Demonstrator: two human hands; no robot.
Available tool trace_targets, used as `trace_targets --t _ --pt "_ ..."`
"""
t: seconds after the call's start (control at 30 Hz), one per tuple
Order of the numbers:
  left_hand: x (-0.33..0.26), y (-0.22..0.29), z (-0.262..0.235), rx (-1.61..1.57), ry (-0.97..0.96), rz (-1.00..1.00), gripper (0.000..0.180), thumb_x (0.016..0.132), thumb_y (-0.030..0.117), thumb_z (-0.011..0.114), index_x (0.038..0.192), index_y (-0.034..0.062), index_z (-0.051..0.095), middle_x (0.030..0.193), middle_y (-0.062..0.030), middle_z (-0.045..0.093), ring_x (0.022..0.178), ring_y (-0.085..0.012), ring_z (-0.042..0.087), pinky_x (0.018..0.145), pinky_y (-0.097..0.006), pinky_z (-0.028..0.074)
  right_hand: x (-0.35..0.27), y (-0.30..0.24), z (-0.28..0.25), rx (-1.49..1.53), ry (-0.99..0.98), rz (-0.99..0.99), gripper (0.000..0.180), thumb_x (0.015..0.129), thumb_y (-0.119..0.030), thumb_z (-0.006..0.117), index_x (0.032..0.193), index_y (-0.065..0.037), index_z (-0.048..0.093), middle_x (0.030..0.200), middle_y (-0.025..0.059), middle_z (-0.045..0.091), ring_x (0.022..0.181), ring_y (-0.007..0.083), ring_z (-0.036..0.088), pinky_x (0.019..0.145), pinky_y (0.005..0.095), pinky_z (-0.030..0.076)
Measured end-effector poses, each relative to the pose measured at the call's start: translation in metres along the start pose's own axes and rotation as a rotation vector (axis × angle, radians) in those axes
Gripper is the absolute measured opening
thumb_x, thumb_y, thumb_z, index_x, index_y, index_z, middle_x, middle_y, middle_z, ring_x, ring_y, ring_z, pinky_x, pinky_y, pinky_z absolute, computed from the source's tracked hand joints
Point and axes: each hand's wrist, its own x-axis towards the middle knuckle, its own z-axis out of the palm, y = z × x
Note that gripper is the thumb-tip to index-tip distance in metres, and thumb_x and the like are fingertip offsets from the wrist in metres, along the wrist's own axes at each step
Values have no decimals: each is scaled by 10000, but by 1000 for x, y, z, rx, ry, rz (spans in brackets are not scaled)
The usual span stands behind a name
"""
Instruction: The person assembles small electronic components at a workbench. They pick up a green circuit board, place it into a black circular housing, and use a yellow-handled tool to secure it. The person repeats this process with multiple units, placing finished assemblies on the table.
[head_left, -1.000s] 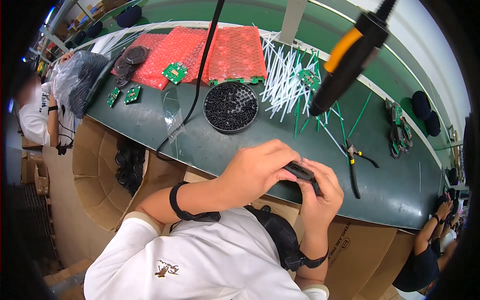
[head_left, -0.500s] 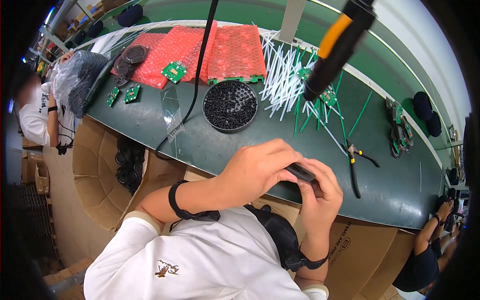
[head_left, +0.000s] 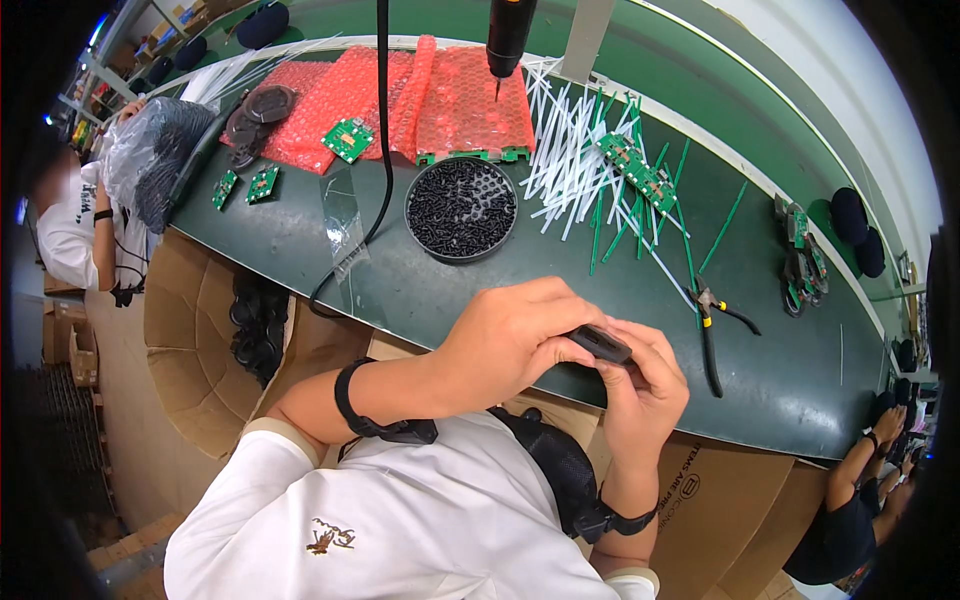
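Note:
Between my two hands, just over the near edge of the bench, is a small dark rounded plastic housing [head_left: 600, 345]. My left hand [head_left: 525, 325] grips its left end with thumb and fingers. From the other side my right hand [head_left: 645, 375] pinches it, fingers curled over the far edge and thumb beneath. Much of the housing is hidden by my fingers. Beyond my hands sits a round dish of small black screws [head_left: 461, 208]. An electric screwdriver [head_left: 508, 40] hangs above the red bubble wrap, with its bit pointing down and neither hand on it.
Pliers [head_left: 710, 330] lie right of my hands. White and green cable ties [head_left: 575, 170] are heaped behind, a green circuit board [head_left: 638, 172] on them. Red bubble wrap [head_left: 370, 85] covers the back left. A black cord [head_left: 385, 130] dangles over the bench [head_left: 790, 370]. People sit at both sides.
The hanging screwdriver has swung left, from above the cable ties to above the bubble wrap, uncovering the circuit board. Its cord shifted left too. My hands barely moved and still hold the housing.

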Motion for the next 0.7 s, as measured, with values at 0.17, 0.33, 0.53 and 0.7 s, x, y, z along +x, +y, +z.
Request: trace_targets --t 0.17,0.33,0.53,0.7 --pt "0 -1 -3 -134 -23 -53 333 802 27 833 1130 34 779 1001 -120 754 880 -270 716 772 -358 567 1 4 0 57 -12 -22 235 859 50 792 1093 49 774 1146 156 746 1000 218 723 870 305 577" --pt "-2 -1 -3 -170 -23 -107 354 794 23 840 1144 42 789 1016 -123 758 911 -266 725 812 -361 575 1 7 0 58 -16 -22 210 881 44 781 1092 38 779 1150 149 745 989 212 723 860 305 578" --pt "-4 -12 7 194 123 141 397 739 68 860 1128 71 781 1063 -95 742 1011 -294 714 849 -394 585 14 10 -5 -414 -31 -261 381 747 102 757 1088 -60 810 1157 141 732 1090 313 687 956 395 551" --pt "-29 -11 7 318 -49 60 490 711 205 871 1170 83 751 1157 -67 706 1065 -301 693 864 -397 593 8 0 -22 -488 -298 -224 557 657 96 715 1174 -98 787 1281 136 657 1184 365 611 1011 449 513"
